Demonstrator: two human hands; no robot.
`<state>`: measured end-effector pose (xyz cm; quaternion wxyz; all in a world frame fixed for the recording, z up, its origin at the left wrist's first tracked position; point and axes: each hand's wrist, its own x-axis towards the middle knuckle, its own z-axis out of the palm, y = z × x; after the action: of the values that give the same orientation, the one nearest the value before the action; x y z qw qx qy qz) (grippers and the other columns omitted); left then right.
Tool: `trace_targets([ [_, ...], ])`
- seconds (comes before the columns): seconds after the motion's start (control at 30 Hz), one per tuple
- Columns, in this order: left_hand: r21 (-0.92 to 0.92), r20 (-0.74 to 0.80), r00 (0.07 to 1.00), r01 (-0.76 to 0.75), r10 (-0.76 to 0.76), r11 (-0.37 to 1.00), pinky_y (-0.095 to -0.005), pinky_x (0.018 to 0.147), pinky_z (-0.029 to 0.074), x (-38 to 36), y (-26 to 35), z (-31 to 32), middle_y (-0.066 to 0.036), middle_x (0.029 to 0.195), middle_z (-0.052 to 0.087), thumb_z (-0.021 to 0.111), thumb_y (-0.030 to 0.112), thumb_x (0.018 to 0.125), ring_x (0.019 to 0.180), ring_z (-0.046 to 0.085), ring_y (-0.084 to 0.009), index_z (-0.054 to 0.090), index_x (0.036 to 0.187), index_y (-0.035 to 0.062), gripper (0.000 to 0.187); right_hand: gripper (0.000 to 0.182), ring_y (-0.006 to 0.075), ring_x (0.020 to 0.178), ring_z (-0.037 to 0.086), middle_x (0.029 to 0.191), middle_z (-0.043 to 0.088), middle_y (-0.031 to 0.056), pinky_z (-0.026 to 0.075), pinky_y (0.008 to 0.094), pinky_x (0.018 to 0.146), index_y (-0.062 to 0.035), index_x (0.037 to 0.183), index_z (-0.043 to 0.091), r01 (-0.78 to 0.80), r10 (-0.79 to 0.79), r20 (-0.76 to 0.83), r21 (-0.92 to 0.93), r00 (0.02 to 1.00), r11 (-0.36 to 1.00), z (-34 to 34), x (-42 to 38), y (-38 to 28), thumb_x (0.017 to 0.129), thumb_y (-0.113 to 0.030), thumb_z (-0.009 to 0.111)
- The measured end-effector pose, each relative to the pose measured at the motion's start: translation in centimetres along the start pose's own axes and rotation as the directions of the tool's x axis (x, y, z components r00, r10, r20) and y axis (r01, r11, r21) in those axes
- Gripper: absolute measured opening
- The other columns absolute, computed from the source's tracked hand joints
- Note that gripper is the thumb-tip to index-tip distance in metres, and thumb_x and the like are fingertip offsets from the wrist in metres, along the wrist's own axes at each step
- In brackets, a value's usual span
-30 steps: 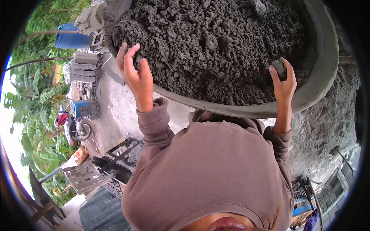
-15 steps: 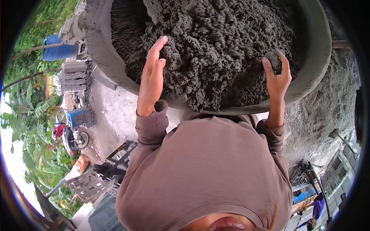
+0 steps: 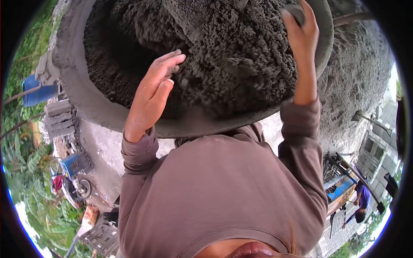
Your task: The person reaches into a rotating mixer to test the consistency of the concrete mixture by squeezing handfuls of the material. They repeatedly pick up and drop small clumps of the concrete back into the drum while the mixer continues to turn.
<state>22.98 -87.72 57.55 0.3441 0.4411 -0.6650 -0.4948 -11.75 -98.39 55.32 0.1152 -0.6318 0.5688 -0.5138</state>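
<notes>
A wide round basin [image 3: 71,69] with a thick grey rim holds a heap of dark, crumbly grey mix [image 3: 241,56]. Over the left part of the mix is my left hand [image 3: 150,88], its fingers bent slightly and apart, with nothing in them. My right hand [image 3: 303,34] is at the right side of the basin, thumb and fingers around a rounded grey object [image 3: 296,15], perhaps a lump or small tool; its lower part is hard to make out.
A blue barrel [image 3: 38,91], stacked grey blocks [image 3: 60,119] and a motorcycle [image 3: 76,187] stand at the left. Right of the basin lies a large grey sand pile [image 3: 350,90]. A person in purple [image 3: 364,195] is at the far lower right.
The basin has shifted left in view. My left hand has moved left and down, tilting rightward. My right hand has moved up, still around the grey object. The person in purple shows more fully.
</notes>
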Motion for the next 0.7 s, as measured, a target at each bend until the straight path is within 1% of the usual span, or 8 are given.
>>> trace_targets([
  [0.1, 0.026, 0.04, 0.999, -0.017, 0.016, 1.0, -0.0342, 0.105, 0.037, 2.0, 0.4, 1.8, -0.016, 0.139, 0.048, 0.042, -0.001, 0.084, 0.127, 0.048, -0.0252, 0.056, 0.128, 0.0042, 0.047, 0.061, 0.0288, 0.076, 0.068, 0.094, 0.069, 0.0184, 0.056, 0.0373, 0.067, 0.0057, 0.128, 0.054, 0.368, -0.273, 0.292, -0.348, 0.917, 0.862, 0.5, 8.2, 5.0, 0.087, -0.038, 0.066],
  [0.23, 0.174, 0.118, 0.989, -0.104, 0.084, 0.979, -0.0358, 0.104, 0.038, 2.3, 0.1, 3.0, -0.016, 0.139, 0.049, 0.046, 0.001, 0.082, 0.126, 0.049, -0.0305, 0.059, 0.125, 0.0072, 0.045, 0.077, 0.0262, 0.079, 0.068, 0.101, 0.067, 0.0219, 0.055, 0.0372, 0.066, 0.0096, 0.135, 0.045, -0.081, 0.515, 0.595, -0.603, 0.617, 0.794, 1.3, 13.4, 0.8, 0.081, -0.036, 0.076],
  [0.27, 0.167, 0.106, 0.991, -0.098, 0.081, 0.981, -0.0358, 0.104, 0.038, 1.9, -0.4, 3.0, -0.016, 0.139, 0.049, 0.046, 0.001, 0.082, 0.126, 0.049, -0.0305, 0.059, 0.125, 0.0072, 0.045, 0.077, 0.0262, 0.079, 0.068, 0.101, 0.067, 0.0219, 0.055, 0.0372, 0.066, 0.0096, 0.135, 0.045, -0.069, 0.513, 0.602, -0.605, 0.612, 0.793, 1.4, 13.9, 2.3, 0.081, -0.036, 0.076],
  [0.33, 0.047, 0.103, 0.992, 0.065, -0.069, 0.997, -0.0363, 0.103, 0.04, 1.5, -1.6, 3.0, -0.016, 0.139, 0.049, 0.045, 0.0, 0.082, 0.125, 0.05, -0.0305, 0.06, 0.124, 0.007, 0.045, 0.082, 0.0237, 0.081, 0.067, 0.11, 0.065, 0.0231, 0.054, 0.0358, 0.065, 0.0095, 0.135, 0.046, -0.214, 0.386, 0.493, -0.369, 0.78, 0.904, 0.8, 14.6, 6.5, 0.075, -0.033, 0.082],
  [0.4, 0.083, 0.089, 0.992, 0.086, -0.094, 0.993, -0.0352, 0.101, 0.042, 1.3, -2.4, 2.5, -0.015, 0.139, 0.049, 0.045, -0.001, 0.082, 0.124, 0.051, -0.0286, 0.06, 0.124, 0.0073, 0.045, 0.083, 0.0223, 0.083, 0.067, 0.115, 0.062, 0.024, 0.053, 0.0342, 0.065, 0.0106, 0.134, 0.046, -0.294, 0.457, 0.505, -0.371, 0.732, 0.881, -0.1, 14.5, 4.7, 0.073, -0.029, 0.085],
  [0.53, -0.004, 0.024, 0.988, 0.155, -0.155, 0.988, -0.0344, 0.099, 0.043, 1.8, -3.2, 2.1, -0.015, 0.141, 0.047, 0.044, -0.001, 0.083, 0.122, 0.051, -0.0235, 0.061, 0.124, 0.0084, 0.045, 0.08, 0.025, 0.088, 0.067, 0.119, 0.062, 0.0229, 0.054, 0.035, 0.07, 0.0063, 0.138, 0.044, -0.202, 0.359, 0.473, -0.35, 0.805, 0.915, -0.4, 12.6, 5.9, 0.077, -0.028, 0.081],
  [0.67, -0.203, -0.053, 0.979, 0.184, -0.199, 0.962, -0.0358, 0.099, 0.043, 2.3, -3.7, 2.7, -0.013, 0.146, 0.039, 0.043, 0.0, 0.085, 0.127, 0.047, -0.0212, 0.06, 0.127, 0.0096, 0.046, 0.053, 0.0156, 0.091, 0.064, 0.105, 0.069, 0.0087, 0.052, 0.0335, 0.082, -0.0005, 0.123, 0.06, 0.174, -0.119, 0.516, -0.059, 0.848, 0.983, 2.2, 5.4, 6.2, 0.08, -0.025, 0.079],
  [0.7, -0.352, -0.031, 0.961, 0.248, -0.276, 0.903, -0.0373, 0.102, 0.039, 2.6, -3.4, 3.5, -0.012, 0.148, 0.035, 0.044, 0.005, 0.085, 0.136, 0.037, -0.0222, 0.059, 0.129, 0.0097, 0.046, 0.048, 0.0205, 0.087, 0.066, 0.1, 0.069, 0.0109, 0.052, 0.0347, 0.079, -0.0017, 0.115, 0.064, 0.028, -0.049, 0.635, 0.044, 0.771, 0.999, 3.0, 3.1, 4.2, 0.076, -0.024, 0.079],
])
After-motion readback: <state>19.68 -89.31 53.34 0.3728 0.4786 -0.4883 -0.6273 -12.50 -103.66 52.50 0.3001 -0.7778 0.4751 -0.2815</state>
